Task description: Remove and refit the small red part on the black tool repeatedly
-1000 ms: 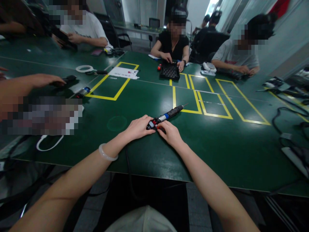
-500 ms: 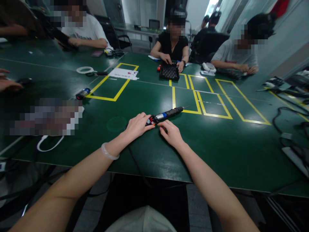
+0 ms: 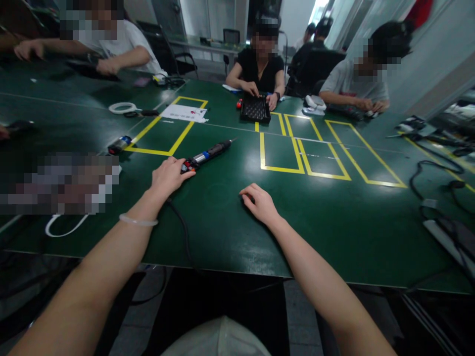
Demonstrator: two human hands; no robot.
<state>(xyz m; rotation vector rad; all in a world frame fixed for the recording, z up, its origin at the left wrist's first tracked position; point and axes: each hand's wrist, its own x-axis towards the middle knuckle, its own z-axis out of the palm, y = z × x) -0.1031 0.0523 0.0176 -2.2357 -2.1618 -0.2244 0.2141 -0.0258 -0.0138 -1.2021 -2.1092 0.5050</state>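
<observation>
My left hand [image 3: 168, 176] is closed around the rear end of a corded electric screwdriver [image 3: 208, 154], just left of centre on the green table. The tool has a dark body with silver and blue bands, and its thin bit points away to the upper right. Red and black parts of its rear end show beside my fingers. To the right, my right hand [image 3: 260, 201] rests low over the table, apart from the tool. Its fingers are loosely curved, with a gap to the thumb and nothing visible between them. A black cable [image 3: 184, 232] runs from near my left wrist to the table's front edge.
Yellow tape outlines [image 3: 282, 171] mark the table [image 3: 230, 237]. Further left lie a second dark cylindrical tool [image 3: 119, 145], a white ring-shaped object [image 3: 124, 108] and a paper sheet [image 3: 184, 113]. Opposite, a person handles a black tray [image 3: 255, 110]. Cables [image 3: 419, 185] lie at right.
My left hand has moved left with the electric screwdriver, away from my right hand. My right hand stays almost in place. At the far left, a co-worker's arm has reached out sideways.
</observation>
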